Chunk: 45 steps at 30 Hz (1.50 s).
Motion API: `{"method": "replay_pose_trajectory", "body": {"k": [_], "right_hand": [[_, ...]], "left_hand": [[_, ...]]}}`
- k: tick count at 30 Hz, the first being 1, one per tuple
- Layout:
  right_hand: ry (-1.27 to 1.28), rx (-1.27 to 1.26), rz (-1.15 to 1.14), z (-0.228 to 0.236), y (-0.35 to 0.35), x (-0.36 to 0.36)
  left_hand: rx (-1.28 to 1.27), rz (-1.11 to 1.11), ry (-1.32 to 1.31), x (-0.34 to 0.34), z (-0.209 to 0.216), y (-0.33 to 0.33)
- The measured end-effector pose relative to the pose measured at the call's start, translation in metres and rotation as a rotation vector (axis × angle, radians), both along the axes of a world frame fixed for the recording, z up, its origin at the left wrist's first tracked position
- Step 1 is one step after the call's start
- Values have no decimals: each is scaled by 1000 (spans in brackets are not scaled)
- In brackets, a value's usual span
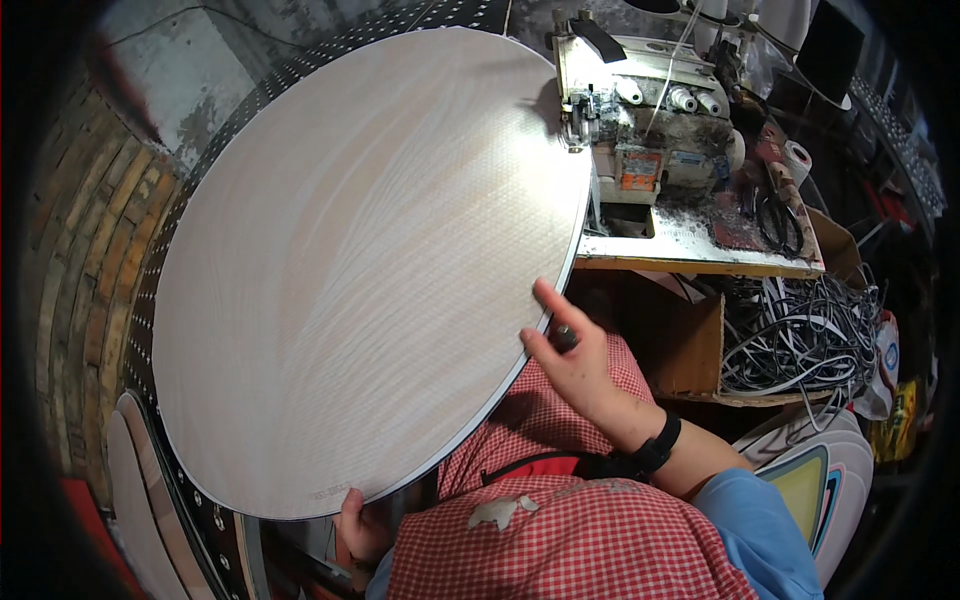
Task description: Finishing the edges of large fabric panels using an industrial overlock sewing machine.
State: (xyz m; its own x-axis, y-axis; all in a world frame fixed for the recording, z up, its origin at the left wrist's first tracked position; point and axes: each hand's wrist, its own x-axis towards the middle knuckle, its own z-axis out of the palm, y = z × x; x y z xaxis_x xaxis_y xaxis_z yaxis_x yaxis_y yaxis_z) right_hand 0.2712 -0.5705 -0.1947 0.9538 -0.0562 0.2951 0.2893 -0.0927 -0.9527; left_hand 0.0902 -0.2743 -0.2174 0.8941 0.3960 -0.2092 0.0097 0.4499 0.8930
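Observation:
A large round mat [350, 270], pale beige with faint wavy lines and a thin light-and-dark edging, lies before me on the table. At its near edge my left hand [362, 530] is closed on the rim, thumb uppermost and the other fingers mostly hidden. My right hand [582, 365] is at the right rim, thumb and forefinger spread over the mat's edge. A small dark, round-ended object [564, 338] sits in its palm; its other end is hidden. The mat's far right edge lies at the needle area of a lit sewing machine [670, 120].
Black-handled scissors [778, 222] lie on the machine's table. Beneath stands a cardboard box [690, 350] of tangled black and white edging strips [800, 335]. Several mats [845, 480] lean at lower right, others [140, 490] at lower left. A brick wall [90, 300] rises left.

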Motion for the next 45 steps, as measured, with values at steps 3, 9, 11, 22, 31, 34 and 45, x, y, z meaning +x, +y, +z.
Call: {"method": "replay_pose_trajectory", "body": {"k": [3,9,11,22,31,34,45], "right_hand": [[104,94,-46,9,-9,14],[137,175,-119,12,-17,29],[86,123,-124,8,-11,22],[204,92,-111,23,-20,26],[51,-17,-29,8,-9,11],[135,48,-69,12,-11,19],[75,68,-70,6,-5,15]], "left_hand": [[-157,211,-110,15,18,-21],[-70,426,-206,15,24,-10],[-41,321,-195,7,12,-7],[-156,549,-212,16,23,-5],[-198,389,-154,11,6,-7],[-188,653,-162,22,27,-12],[-155,482,-89,15,22,-19]]}}
